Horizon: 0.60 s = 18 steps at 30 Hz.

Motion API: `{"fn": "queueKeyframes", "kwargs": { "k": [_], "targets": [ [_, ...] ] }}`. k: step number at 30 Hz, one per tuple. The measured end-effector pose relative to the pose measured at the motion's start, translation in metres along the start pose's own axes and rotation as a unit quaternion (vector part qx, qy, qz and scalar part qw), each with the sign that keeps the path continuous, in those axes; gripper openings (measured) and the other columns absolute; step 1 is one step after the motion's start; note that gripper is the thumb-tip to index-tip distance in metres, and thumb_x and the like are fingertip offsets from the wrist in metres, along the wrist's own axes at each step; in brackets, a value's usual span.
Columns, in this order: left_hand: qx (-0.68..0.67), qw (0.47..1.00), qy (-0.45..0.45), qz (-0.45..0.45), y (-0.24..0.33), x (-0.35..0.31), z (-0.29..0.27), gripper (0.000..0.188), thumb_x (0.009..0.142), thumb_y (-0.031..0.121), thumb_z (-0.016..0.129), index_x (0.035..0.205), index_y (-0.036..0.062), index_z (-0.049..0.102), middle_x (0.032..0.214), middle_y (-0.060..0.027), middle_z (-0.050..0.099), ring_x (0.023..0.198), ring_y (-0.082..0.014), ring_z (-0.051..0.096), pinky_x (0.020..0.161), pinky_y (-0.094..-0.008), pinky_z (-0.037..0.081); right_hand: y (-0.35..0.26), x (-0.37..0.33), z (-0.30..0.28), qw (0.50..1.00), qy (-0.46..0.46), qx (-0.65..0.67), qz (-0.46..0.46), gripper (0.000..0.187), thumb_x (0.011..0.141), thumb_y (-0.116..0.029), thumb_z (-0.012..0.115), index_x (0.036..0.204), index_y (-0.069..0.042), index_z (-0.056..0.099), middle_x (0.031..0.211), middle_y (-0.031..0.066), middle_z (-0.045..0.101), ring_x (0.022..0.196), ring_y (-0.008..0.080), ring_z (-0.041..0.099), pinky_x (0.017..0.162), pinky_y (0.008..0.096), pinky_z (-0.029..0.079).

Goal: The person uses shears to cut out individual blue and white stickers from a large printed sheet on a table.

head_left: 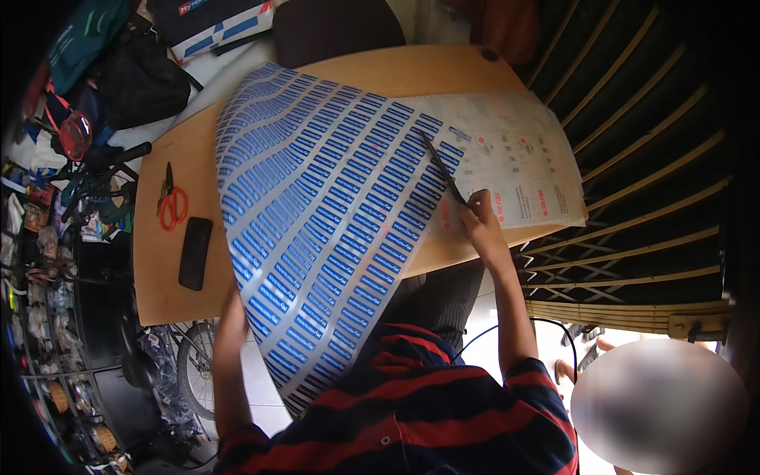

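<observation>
A large sheet of clear film (332, 198), printed with rows of small blue labels, drapes over the wooden table (158, 305) and hangs down toward my chest. My right hand (481, 220) is closed around the end of a long, thin dark tool (443, 170). Its narrow far part lies along the sheet's right edge, near a small strip of labels; I cannot make out whether it is a knife or scissors. On the left, my forearm (228, 356) rises to the sheet's near left edge, where the film hides most of my left hand and its fingers.
Red-handled scissors (172, 207) and a black phone (195, 253) lie on the table's left side. A translucent printed sheet (522, 158) covers its right. Beyond stand a dark chair (336, 32), bags (146, 87) and a folding metal gate (641, 158). A bicycle wheel (192, 368) is at lower left.
</observation>
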<state>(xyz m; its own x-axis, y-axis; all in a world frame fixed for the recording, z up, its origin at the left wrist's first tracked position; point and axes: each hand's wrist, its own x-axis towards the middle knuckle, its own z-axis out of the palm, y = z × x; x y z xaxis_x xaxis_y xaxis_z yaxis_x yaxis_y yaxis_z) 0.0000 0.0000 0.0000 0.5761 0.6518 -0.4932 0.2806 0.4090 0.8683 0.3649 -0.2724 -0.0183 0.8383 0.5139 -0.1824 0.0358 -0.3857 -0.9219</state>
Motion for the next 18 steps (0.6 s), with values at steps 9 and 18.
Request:
{"fn": "queueKeyframes", "kwargs": {
  "k": [9,18],
  "targets": [
    [-0.150,0.977,0.009,-0.151,-0.077,-0.075,0.015,0.060,0.103,0.047,0.036,0.138,-0.0006,0.042,0.118,-0.0141,0.062,0.103,-0.0209,0.064,0.085,-0.0333,0.054,0.005,0.006,-0.001,0.999,0.023,-0.018,-0.034,0.021,0.093,-0.018,0.055,0.103,-0.009,0.038,0.080,0.0054,0.053,0.065,0.0100,0.039,0.057,0.0258,0.035],
    [0.225,0.947,0.176,0.147,-0.014,-0.098,-0.014,0.050,0.092,0.008,0.062,0.136,-0.0005,0.040,0.105,-0.0116,0.063,0.095,-0.0180,0.061,0.085,-0.0314,0.048,0.008,0.002,-0.010,0.999,0.021,-0.031,-0.026,0.020,0.093,-0.018,0.055,0.100,-0.010,0.038,0.077,0.0043,0.052,0.064,0.0093,0.038,0.055,0.0256,0.033]
  ]
}}
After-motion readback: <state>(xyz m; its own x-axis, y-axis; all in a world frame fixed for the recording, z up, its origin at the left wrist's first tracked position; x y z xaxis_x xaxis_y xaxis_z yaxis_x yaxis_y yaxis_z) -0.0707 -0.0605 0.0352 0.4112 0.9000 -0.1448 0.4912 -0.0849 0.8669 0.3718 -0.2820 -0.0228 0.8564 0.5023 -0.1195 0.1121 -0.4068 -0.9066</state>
